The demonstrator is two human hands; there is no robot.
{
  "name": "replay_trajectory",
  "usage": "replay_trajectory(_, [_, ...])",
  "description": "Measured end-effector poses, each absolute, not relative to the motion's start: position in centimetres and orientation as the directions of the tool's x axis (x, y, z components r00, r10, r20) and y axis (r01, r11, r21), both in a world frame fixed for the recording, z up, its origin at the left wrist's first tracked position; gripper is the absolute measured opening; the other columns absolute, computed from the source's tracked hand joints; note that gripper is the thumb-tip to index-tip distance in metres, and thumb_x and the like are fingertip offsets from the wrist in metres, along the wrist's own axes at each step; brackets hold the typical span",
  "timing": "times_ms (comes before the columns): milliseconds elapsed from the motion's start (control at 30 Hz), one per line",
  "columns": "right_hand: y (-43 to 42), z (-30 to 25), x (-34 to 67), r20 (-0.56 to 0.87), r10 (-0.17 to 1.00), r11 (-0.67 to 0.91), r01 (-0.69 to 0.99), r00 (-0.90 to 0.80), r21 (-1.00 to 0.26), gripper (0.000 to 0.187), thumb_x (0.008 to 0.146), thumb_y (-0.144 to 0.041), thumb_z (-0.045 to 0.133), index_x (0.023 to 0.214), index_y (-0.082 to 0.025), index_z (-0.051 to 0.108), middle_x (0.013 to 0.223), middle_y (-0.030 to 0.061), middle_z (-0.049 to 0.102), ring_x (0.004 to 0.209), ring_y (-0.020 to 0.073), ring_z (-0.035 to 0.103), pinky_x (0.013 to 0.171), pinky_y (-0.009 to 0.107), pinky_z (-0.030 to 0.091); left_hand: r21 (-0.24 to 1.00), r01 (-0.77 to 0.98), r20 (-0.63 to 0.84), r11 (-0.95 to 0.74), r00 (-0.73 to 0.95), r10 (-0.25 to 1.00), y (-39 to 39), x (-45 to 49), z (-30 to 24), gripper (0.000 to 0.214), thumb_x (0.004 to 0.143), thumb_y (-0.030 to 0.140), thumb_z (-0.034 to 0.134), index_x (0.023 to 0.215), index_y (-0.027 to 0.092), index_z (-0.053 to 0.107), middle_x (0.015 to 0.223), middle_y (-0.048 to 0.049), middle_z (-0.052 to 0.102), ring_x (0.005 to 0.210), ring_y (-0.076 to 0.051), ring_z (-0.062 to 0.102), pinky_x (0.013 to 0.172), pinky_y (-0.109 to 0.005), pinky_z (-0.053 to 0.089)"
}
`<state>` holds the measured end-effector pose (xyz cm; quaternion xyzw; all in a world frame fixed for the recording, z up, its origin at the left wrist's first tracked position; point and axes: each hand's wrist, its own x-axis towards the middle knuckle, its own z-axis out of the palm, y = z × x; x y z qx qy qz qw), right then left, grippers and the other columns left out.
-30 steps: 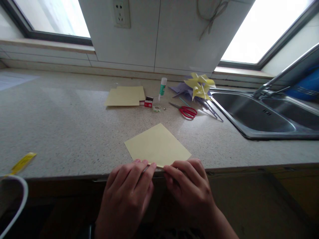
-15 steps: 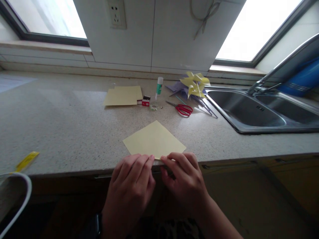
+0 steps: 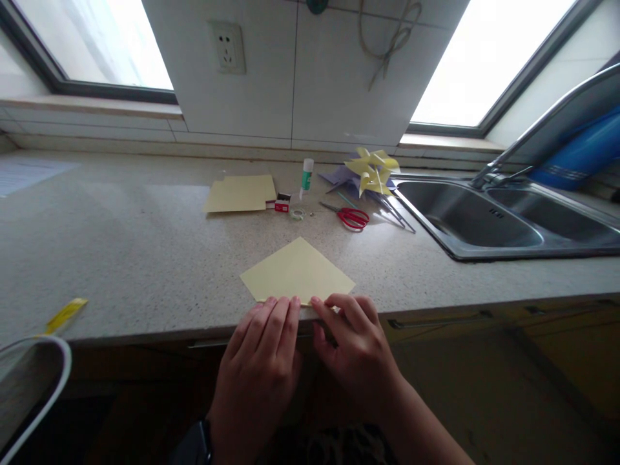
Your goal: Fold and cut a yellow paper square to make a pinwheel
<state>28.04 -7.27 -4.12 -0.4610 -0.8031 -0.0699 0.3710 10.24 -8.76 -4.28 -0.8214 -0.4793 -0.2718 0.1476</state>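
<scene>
A pale yellow square of paper (image 3: pixel 296 272) lies cornerwise on the speckled countertop (image 3: pixel 135 252), its near corner at the counter's front edge. My left hand (image 3: pixel 259 368) and my right hand (image 3: pixel 351 352) sit side by side at that near corner. The fingertips of both hands are pressed together on the paper's near edge and grip it; the corner itself is hidden under them. A dark band shows on my left wrist.
Farther back lie a stack of yellow sheets (image 3: pixel 241 193), a small red box (image 3: pixel 282 203), a glue stick (image 3: pixel 307 175), a tape ring (image 3: pixel 297 214), red scissors (image 3: pixel 351 217) and a yellow paper pinwheel (image 3: pixel 372 171). A steel sink (image 3: pixel 489 223) is on the right. A white-rimmed bin (image 3: pixel 29 387) is at lower left.
The view has shifted a little. Both hands stay at the paper's near corner, and slightly less of the sheet shows beyond my fingers than a second ago.
</scene>
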Motion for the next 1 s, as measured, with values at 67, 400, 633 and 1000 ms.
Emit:
replay_trajectory(67, [-7.3, -3.9, 27.9, 0.636, 0.712, 0.553, 0.796, -0.296, -0.248, 0.03, 0.09, -0.012, 0.063, 0.12, -0.012, 0.069, 0.101, 0.0105, 0.067, 0.091, 0.0249, 0.057, 0.085, 0.044, 0.051, 0.022, 0.867, 0.583, -0.498, 0.393, 0.711, -8.6, 10.3, -4.2, 0.039, 0.096, 0.014, 0.051, 0.133, 0.007, 0.062, 0.129, -0.0149, 0.067, 0.119, -0.031, 0.06, 0.109, -0.047, 0.038])
replay_trajectory(400, [-7.2, -2.2, 27.9, 0.554, 0.766, 0.559, 0.764, -0.327, -0.323, 0.015, 0.089, -0.01, 0.068, 0.102, -0.016, 0.069, 0.093, 0.0066, 0.066, 0.088, 0.0242, 0.053, 0.083, 0.041, 0.048, 0.072, 0.856, 0.577, -0.512, 0.383, 0.721, -8.9, 10.9, -3.9, 0.037, 0.096, 0.013, 0.054, 0.132, 0.006, 0.062, 0.123, -0.014, 0.068, 0.116, -0.029, 0.059, 0.109, -0.045, 0.036])
replay_trajectory(633, [-7.3, -2.7, 29.4, 0.6, 0.711, 0.641, 0.69, -0.367, -0.336, 0.01, 0.098, -0.015, 0.06, 0.094, -0.019, 0.069, 0.082, 0.0034, 0.066, 0.079, 0.0197, 0.052, 0.077, 0.036, 0.046, 0.151, 0.748, 0.643, -0.646, 0.422, 0.639, -8.5, 9.8, -3.7, 0.026, 0.1, 0.013, 0.051, 0.12, 0.011, 0.068, 0.106, -0.0089, 0.073, 0.093, -0.023, 0.062, 0.089, -0.04, 0.043])
replay_trajectory(1000, [-7.3, -4.0, 29.7, 0.706, 0.609, 0.701, 0.662, -0.361, -0.266, 0.013, 0.095, -0.009, 0.063, 0.104, -0.016, 0.068, 0.084, 0.005, 0.069, 0.079, 0.0197, 0.051, 0.073, 0.037, 0.046, 0.141, 0.638, 0.706, -0.757, 0.471, 0.529, -7.3, 8.8, -3.4, 0.021, 0.096, 0.007, 0.059, 0.114, 0.007, 0.07, 0.098, -0.0078, 0.074, 0.09, -0.023, 0.06, 0.088, -0.04, 0.044])
